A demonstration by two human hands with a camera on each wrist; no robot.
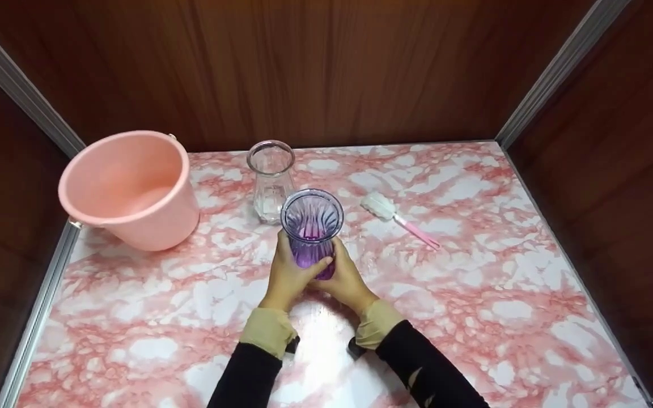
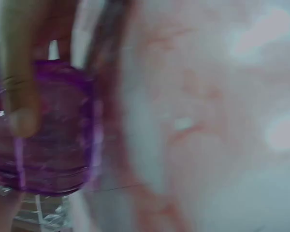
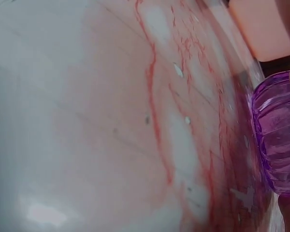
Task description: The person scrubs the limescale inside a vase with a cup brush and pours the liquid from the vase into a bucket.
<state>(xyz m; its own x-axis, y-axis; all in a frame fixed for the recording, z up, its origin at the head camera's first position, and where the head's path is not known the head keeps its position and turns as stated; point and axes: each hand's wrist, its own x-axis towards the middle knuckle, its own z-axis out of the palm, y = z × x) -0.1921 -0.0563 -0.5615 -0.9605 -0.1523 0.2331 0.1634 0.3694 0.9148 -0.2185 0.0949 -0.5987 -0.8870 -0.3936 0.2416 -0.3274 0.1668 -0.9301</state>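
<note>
A purple ribbed glass vase (image 1: 311,224) is held between both hands near the middle of the table, its wide mouth facing up toward the head camera. On its left side the left hand (image 1: 288,277) grips it, with the thumb across the front. From the other side the right hand (image 1: 350,279) curls round it. The vase's purple base (image 2: 58,130) shows in the left wrist view with a finger laid over it. In the right wrist view only part of the purple glass (image 3: 279,133) appears, at the right edge. Just behind it stands a clear glass vase (image 1: 272,181).
A pink bucket (image 1: 182,209) stands at the back left. To the right lies a cleaning brush (image 1: 380,205) with a white sponge head and a pink handle. Brown wood-grain panels (image 1: 338,68) enclose the marble-patterned table (image 1: 502,340) at the back and sides.
</note>
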